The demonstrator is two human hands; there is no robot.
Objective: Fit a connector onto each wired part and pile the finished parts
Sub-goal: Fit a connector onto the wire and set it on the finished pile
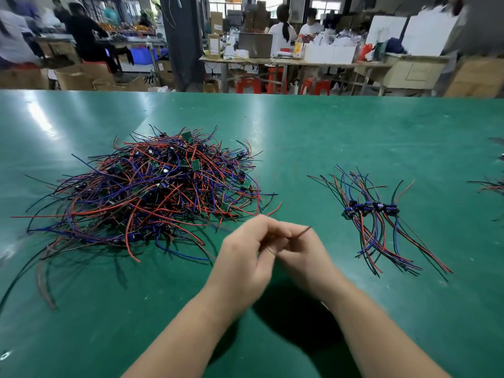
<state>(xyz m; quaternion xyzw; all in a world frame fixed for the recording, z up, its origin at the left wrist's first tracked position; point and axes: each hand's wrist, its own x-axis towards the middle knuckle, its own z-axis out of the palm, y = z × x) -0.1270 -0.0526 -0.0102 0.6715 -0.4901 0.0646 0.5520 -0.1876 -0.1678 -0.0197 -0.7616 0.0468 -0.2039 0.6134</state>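
Left hand (245,252), right hand (306,259) around wire (302,231)

Two hands (245,252) (306,259), one wire (303,231), two main piles (152,186) (377,216)

A green bench (354,126) in front — beyond its far edge, cluttered worktables (272,61), red stools (246,84), cardboard boxes (73,79), a dark pillar (180,36).

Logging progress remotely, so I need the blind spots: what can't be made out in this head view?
Head view, centre: only a blurred wire end shows; the left hand and right hand hide the rest of the held part, so connector fit is unknown.
Head view, right edge: wired parts cut off by the frame.
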